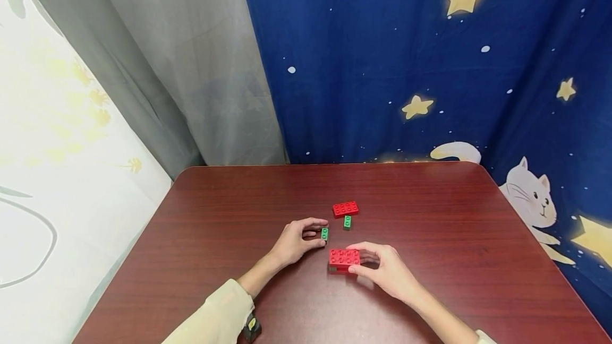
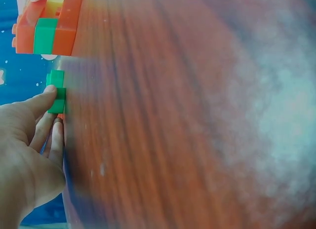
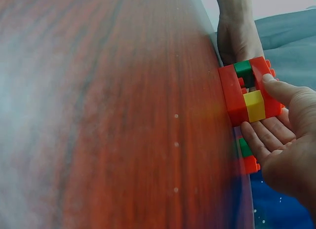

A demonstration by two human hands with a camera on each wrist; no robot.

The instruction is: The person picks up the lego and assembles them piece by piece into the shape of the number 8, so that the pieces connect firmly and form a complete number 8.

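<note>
Table, head view: The things are carried by a reddish-brown table, backed by a grey curtain at far left and a blue curtain at far right.
Left hand, head view: A green brick with two studs is pinched in the grip of the left hand, between the thumb at its near end and a finger at its far end. The forearm is partly covered by a pale sleeve.
Right hand, head view: A stack of bricks is pinched at its right part in the grip of the right hand. It is placed nearer than the green brick and to its right.
Loose bricks, head view: A second green brick is seen to the right of the pinched one; a loose red brick is found just beyond it.
Green pieces, left wrist view: Green is shown at the left thumb's tip; where one green brick ends and the other begins cannot be told.
Stack's left end, left wrist view: A green block is sandwiched between an upper red brick and a lower red brick.
Stack's near side, right wrist view: A gap is left between the green block and a yellow block to its right. The upper red brick is pressed by the right thumb.
</note>
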